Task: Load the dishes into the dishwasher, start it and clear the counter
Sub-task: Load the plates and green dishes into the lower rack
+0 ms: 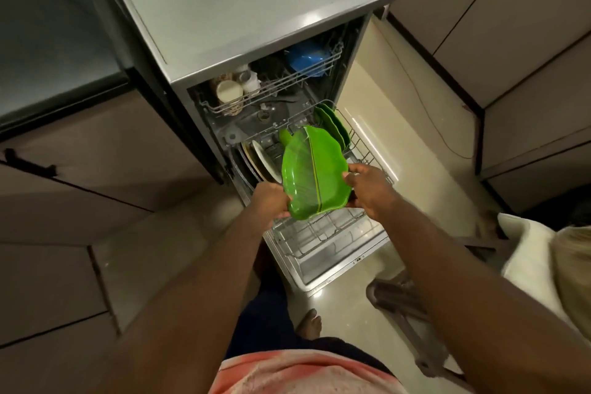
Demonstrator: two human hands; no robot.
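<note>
Clasping green plates (311, 174): left hand (271, 199), right hand (372, 190)

The person wears a salmon-pink top (303, 371), mottled with paler, washed-out patches, its fabric soft and slightly fuzzy. Below it are dark navy bottoms (262, 313). The left arm (208, 265) is bare down to the left hand (270, 198), the right arm (447, 249) down to the right hand (371, 189). One bare foot (310, 325) shows.

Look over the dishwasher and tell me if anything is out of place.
Nothing stands out inside: white plates and green plates stand on edge in the lower rack. Only a thin cord trails over the floor beside it.
</note>
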